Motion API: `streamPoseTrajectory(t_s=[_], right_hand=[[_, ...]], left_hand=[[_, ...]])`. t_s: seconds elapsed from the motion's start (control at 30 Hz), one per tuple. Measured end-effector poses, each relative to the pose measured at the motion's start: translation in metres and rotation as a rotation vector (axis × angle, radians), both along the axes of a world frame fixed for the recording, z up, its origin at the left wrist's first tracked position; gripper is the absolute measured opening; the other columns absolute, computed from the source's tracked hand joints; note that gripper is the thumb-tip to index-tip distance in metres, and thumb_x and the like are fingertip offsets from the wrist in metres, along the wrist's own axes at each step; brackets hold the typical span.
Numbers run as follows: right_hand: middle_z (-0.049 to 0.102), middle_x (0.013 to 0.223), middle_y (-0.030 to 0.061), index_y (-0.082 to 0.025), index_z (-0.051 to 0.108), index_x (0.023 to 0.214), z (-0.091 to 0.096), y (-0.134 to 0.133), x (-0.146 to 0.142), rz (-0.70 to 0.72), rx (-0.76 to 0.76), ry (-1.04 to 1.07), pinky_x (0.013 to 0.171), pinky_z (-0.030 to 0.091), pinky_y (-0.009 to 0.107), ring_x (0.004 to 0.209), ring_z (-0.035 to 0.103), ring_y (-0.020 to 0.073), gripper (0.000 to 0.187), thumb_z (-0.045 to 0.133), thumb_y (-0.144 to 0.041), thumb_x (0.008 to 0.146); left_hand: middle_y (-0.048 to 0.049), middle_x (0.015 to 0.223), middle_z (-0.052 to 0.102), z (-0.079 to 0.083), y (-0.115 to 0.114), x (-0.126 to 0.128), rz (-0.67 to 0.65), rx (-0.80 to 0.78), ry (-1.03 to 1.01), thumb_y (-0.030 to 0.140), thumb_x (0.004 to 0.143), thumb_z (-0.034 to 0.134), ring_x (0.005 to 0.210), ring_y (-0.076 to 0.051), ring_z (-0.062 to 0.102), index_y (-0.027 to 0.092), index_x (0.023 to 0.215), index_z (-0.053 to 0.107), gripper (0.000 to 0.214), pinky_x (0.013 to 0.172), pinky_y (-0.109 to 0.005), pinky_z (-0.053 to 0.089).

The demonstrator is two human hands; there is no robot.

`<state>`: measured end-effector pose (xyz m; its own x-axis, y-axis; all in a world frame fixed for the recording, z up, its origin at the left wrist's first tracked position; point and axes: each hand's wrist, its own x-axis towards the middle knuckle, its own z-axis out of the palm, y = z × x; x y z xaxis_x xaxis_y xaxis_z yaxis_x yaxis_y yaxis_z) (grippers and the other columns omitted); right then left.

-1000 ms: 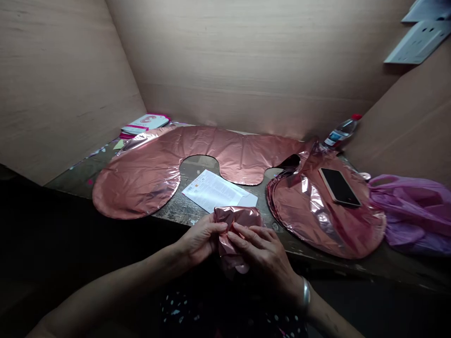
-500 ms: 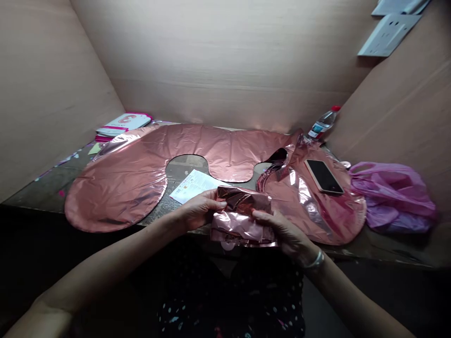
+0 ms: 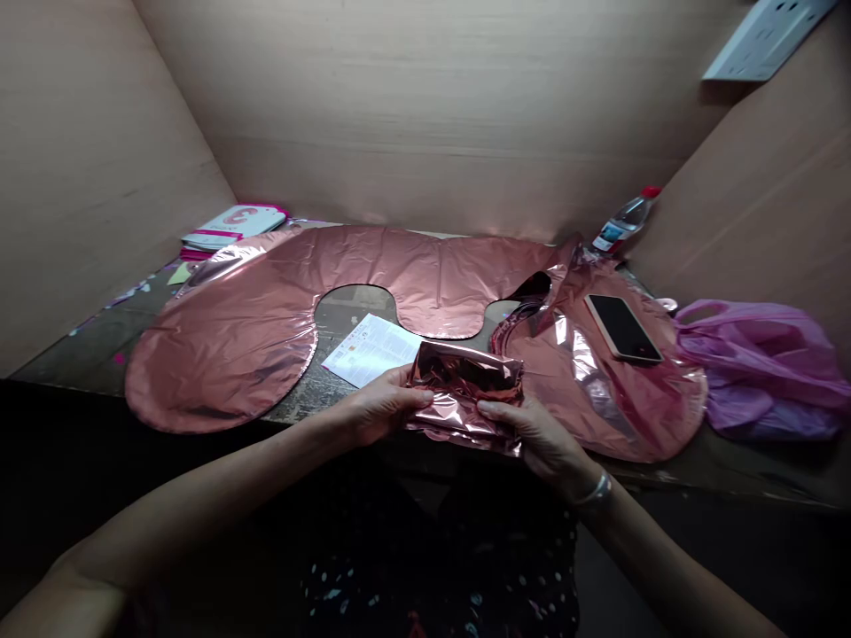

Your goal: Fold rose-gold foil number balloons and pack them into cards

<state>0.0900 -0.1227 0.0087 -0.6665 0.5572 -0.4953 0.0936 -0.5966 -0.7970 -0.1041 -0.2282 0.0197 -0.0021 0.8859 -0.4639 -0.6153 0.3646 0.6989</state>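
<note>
A folded rose-gold foil balloon (image 3: 465,394) is held flat between both hands just above the table's near edge. My left hand (image 3: 382,412) pinches its left side with thumb on top. My right hand (image 3: 538,439) grips its right lower corner; a silver bangle sits on that wrist. Behind the hands lies a large flat rose-gold foil balloon (image 3: 266,315) curved like an arch, and a round stack of the same foil (image 3: 638,408) lies to the right. A white printed leaflet (image 3: 369,350) rests on the table under the arch's gap.
A phone (image 3: 623,327) lies on the right foil stack. A pink plastic bag (image 3: 764,363) sits at far right, a water bottle (image 3: 625,220) in the back corner, and pink-and-white packets (image 3: 232,226) at back left. Wooden panels wall in the table (image 3: 99,341).
The folded balloon has been lifted from my lap and turned from upright to lying flat and wide between the hands. My right hand moved from its top to its right corner.
</note>
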Motion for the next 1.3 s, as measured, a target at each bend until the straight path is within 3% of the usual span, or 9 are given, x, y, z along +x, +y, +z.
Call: streamPoseTrajectory(t_s=[0.13,0.23,0.4,0.53,0.6,0.77,0.9,1.13,1.3], right_hand=[[0.076,0.083,0.0015,-0.021,0.074,0.091,-0.01,0.001,-0.001,-0.112,0.041,0.017,0.065,0.059,0.029,0.071,0.07,0.0183,0.042,0.089,-0.024,0.052],[0.076,0.083,0.0045,-0.02,0.077,0.089,-0.01,0.001,0.0,-0.058,0.121,0.06,0.07,0.06,0.035,0.075,0.072,0.0234,0.037,0.087,-0.034,0.056],[0.077,0.092,0.0084,-0.023,0.08,0.085,0.002,0.004,0.014,-0.003,0.576,0.094,0.086,0.056,0.04,0.091,0.07,0.0283,0.033,0.084,-0.046,0.061],[0.077,0.092,0.0086,-0.026,0.08,0.083,0.006,0.003,0.02,0.015,0.8,0.154,0.085,0.056,0.041,0.091,0.07,0.0289,0.028,0.082,-0.049,0.065],[0.077,0.096,0.0092,-0.027,0.081,0.082,0.005,0.001,0.019,0.059,0.828,0.174,0.081,0.057,0.041,0.091,0.071,0.0294,0.022,0.082,-0.044,0.069],[0.073,0.111,0.0089,-0.027,0.08,0.089,0.001,-0.003,0.019,0.143,0.886,0.209,0.081,0.058,0.041,0.098,0.07,0.0303,0.018,0.081,-0.027,0.071],[0.073,0.113,0.0059,-0.03,0.079,0.098,-0.001,-0.001,0.023,0.172,0.93,0.232,0.086,0.056,0.039,0.102,0.069,0.0273,0.021,0.074,-0.023,0.078],[0.076,0.104,0.0045,-0.027,0.077,0.104,0.001,-0.002,0.029,0.058,0.859,0.123,0.09,0.055,0.04,0.096,0.07,0.0267,0.035,0.081,-0.026,0.069],[0.076,0.1,0.0058,-0.024,0.078,0.095,0.009,0.009,0.021,-0.05,0.684,0.065,0.086,0.055,0.04,0.094,0.069,0.0288,0.033,0.083,-0.035,0.064]], left_hand=[[-0.0083,0.098,0.073,0.003,0.0,-0.001,-0.105,-0.034,-0.052,0.007,0.062,0.08,0.077,-0.018,0.069,0.013,0.107,0.068,0.046,0.069,-0.027,0.056],[-0.0098,0.094,0.074,0.0,0.001,-0.003,-0.135,-0.058,-0.053,0.005,0.066,0.075,0.076,-0.017,0.07,0.01,0.107,0.069,0.042,0.068,-0.026,0.056],[-0.0129,0.096,0.075,-0.007,0.003,-0.018,-0.199,-0.131,-0.21,0.01,0.073,0.064,0.086,-0.02,0.071,0.004,0.109,0.066,0.037,0.077,-0.03,0.057],[-0.0197,0.096,0.074,-0.007,0.006,-0.023,-0.221,-0.113,-0.34,0.043,0.081,0.063,0.093,-0.028,0.07,0.001,0.105,0.067,0.049,0.083,-0.037,0.055],[-0.0192,0.092,0.074,-0.005,0.007,-0.02,-0.227,-0.11,-0.3,0.051,0.08,0.066,0.088,-0.027,0.07,0.002,0.102,0.068,0.054,0.082,-0.034,0.054],[-0.0157,0.094,0.075,-0.001,0.009,-0.008,-0.303,-0.107,-0.096,0.022,0.071,0.078,0.075,-0.018,0.07,0.005,0.1,0.072,0.034,0.074,-0.025,0.053],[-0.0165,0.101,0.074,-0.002,0.01,-0.005,-0.348,-0.064,-0.051,0.022,0.074,0.078,0.077,-0.017,0.07,0.006,0.109,0.072,0.039,0.074,-0.024,0.054],[-0.0158,0.099,0.074,0.001,0.01,0.0,-0.314,0.01,-0.05,0.017,0.069,0.08,0.078,-0.017,0.071,0.006,0.107,0.071,0.04,0.077,-0.024,0.055],[-0.014,0.099,0.072,0.009,0.014,-0.006,-0.211,0.083,-0.001,0.049,0.083,0.068,0.08,-0.022,0.071,0.011,0.112,0.066,0.048,0.069,-0.027,0.054]])
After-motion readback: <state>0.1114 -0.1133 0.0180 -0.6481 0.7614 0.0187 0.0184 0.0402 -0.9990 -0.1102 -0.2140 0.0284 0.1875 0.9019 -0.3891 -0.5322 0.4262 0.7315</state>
